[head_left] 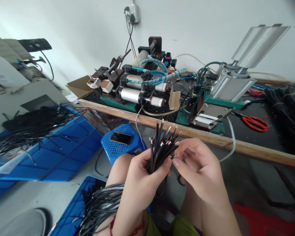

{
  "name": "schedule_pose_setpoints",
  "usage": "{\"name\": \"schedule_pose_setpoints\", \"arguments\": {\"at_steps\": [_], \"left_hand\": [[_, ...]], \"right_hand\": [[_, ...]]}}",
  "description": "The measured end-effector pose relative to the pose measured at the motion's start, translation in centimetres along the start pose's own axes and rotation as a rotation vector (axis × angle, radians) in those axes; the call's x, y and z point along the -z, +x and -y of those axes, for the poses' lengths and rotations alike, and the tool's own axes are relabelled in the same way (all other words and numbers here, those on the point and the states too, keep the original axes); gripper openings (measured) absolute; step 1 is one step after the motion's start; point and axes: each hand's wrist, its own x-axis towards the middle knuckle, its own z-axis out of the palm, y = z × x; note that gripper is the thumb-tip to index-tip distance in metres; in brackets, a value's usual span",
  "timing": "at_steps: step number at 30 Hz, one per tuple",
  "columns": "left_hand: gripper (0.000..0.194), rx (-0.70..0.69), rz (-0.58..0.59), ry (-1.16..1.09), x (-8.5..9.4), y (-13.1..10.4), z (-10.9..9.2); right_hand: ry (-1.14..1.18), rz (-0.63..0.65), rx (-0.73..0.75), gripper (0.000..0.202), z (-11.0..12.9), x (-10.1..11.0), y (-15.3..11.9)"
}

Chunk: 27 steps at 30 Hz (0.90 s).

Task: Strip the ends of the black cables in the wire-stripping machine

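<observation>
A bundle of black cables (159,147) points upward, with red, white and green wire ends showing at the tips. My left hand (145,177) is wrapped round the bundle, its thumb across the front. At the bundle's right side my right hand (199,167) pinches a cable end between thumb and index finger, close to my left thumb. The other fingers of my right hand are curled. More grey and black cables (105,200) lie across my lap on the left.
Behind the hands is a bench with a wooden edge (248,147), pneumatic cylinders (130,95), a metal press (233,85) and red-handled scissors (255,123). Left are a blue stool (110,147) bearing a phone (120,138), and a blue crate (76,154) of black cables.
</observation>
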Motion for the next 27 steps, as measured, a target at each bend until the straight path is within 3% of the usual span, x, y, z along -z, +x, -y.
{"name": "schedule_pose_setpoints", "arguments": {"at_steps": [4,9,15,23,27], "left_hand": [[0.025,-0.013,0.008,0.052,0.0,0.1,-0.5],[0.030,-0.053,0.014,0.136,-0.2,0.1,-1.2],[0.025,-0.061,0.043,0.268,-0.1,-0.1,0.2],[0.025,0.006,0.148,0.287,0.3,-0.1,0.7],[0.019,-0.007,0.130,0.320,0.4,-0.1,0.6]], "right_hand": [[-0.049,0.048,0.007,0.017,0.1,0.4,-0.2],[-0.080,0.139,-0.149,0.006,0.3,1.4,-0.6],[-0.009,0.256,-0.261,0.006,0.6,2.6,-0.5],[0.067,0.258,-0.261,0.001,0.9,2.1,-0.3],[0.040,0.288,-0.310,0.013,0.9,2.1,-0.3]]}}
